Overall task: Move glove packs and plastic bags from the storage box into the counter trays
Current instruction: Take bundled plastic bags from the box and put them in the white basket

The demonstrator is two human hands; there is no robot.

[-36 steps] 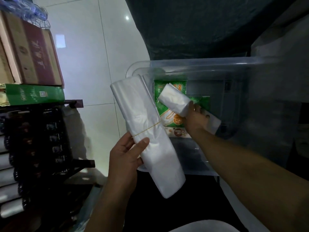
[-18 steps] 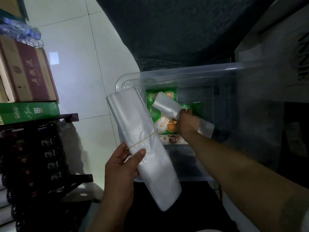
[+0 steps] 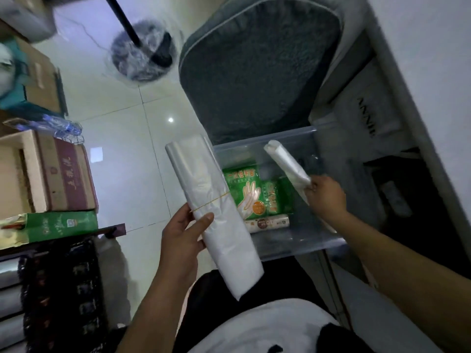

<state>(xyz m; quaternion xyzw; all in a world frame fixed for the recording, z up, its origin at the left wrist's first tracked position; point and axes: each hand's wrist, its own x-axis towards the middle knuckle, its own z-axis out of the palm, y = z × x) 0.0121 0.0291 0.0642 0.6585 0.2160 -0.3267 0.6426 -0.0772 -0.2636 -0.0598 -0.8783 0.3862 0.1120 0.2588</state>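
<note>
My left hand [image 3: 182, 231] grips a long bundle of clear plastic bags [image 3: 211, 207] bound by a yellow rubber band, held to the left of the clear storage box [image 3: 328, 143]. A smaller rolled bundle of plastic bags [image 3: 286, 163] is gripped at its lower end by my right hand [image 3: 325, 196], raised above the box's right half. Two green glove packs [image 3: 246, 191] lie in the bottom of the box, with a pale roll-shaped pack [image 3: 266, 222] in front of them.
A dark grey cushion [image 3: 254, 70] lies beyond the box. A mop head [image 3: 144, 50] rests on the tiled floor at the back. Cardboard cartons [image 3: 54, 174] and a green box [image 3: 56, 225] stack on a dark shelf at the left. A white cabinet side [image 3: 420, 72] runs along the right.
My right hand lifted the small bag bundle up out of the box and to the right. The view tilted up, showing more floor, the mop and the cushion. The left hand's bundle stayed put.
</note>
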